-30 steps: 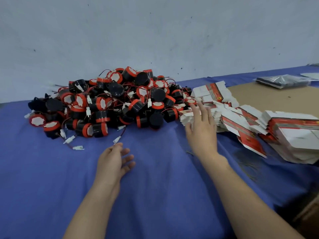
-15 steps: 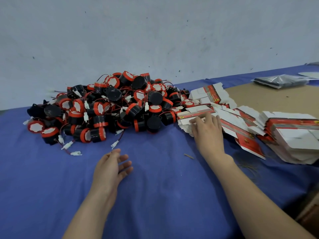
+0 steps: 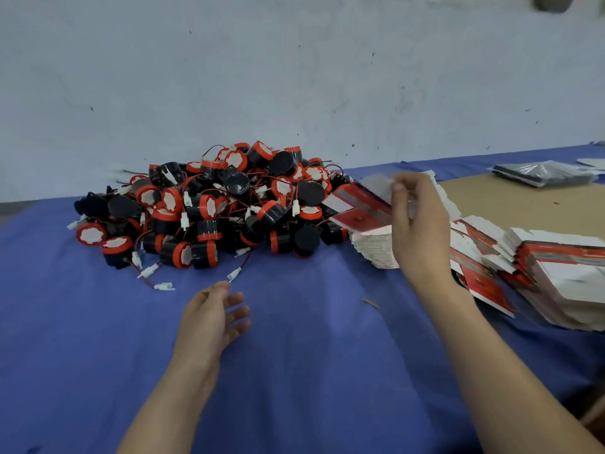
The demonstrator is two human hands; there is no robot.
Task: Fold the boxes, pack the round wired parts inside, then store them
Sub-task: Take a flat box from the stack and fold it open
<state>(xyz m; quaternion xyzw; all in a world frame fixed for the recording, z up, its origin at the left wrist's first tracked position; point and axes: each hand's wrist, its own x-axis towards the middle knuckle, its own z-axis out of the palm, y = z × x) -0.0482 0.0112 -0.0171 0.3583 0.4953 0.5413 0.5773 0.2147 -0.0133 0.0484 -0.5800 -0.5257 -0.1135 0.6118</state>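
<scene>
Your right grip (image 3: pixel 419 224): thumb and fingers pinch the top edge of one flat box blank (image 3: pixel 360 206), red and white, held tilted. The stack of flat boxes (image 3: pixel 376 252) lies directly under that grip; whether the blank's low edge touches it, cannot tell. More flattened boxes (image 3: pixel 563 283) fan out to the grip's right.

Your left grip (image 3: pixel 212 319): fingers loose and spread, holding nothing, low over the blue-covered surface (image 3: pixel 98 355).

The pile of round wired parts (image 3: pixel 229 204), black with red rims, sits ahead of your left grip and left of your right. One white connector (image 3: pixel 234 274) lies just beyond the left fingertips.

A brown cardboard sheet (image 3: pixel 523 208) and a dark plastic bag (image 3: pixel 543 173) lie beyond and right of your right grip.
</scene>
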